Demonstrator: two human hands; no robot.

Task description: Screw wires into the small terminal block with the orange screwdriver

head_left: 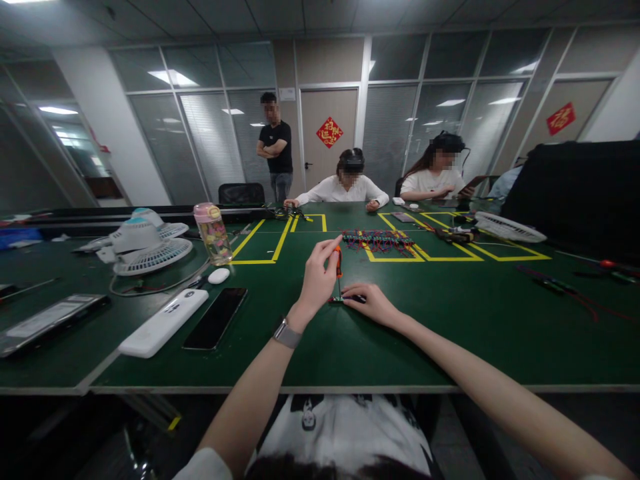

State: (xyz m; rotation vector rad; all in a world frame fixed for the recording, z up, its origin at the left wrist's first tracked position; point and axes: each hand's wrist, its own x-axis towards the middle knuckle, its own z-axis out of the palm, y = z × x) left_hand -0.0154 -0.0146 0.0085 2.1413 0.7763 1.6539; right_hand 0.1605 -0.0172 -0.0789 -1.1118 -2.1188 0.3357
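My left hand [321, 275] is closed around the orange handle of a screwdriver [339, 263], which stands upright with its shaft pointing down. The screwdriver's tip meets a small green circuit board [338, 300] on the green table. My right hand [371, 303] lies low beside the board, its fingers closed on the board's right end. A small dark piece shows under those fingers; I cannot make out what it is. Just beyond my hands lies a row of similar boards with red and blue wires [383, 241].
To the left are a black phone [216, 319], a white power bank [165, 323], a white mouse-like case [219, 276], a drink bottle [213, 233] and white fans [153, 250]. More wired boards [545, 281] lie right. Two people sit opposite; another person stands behind.
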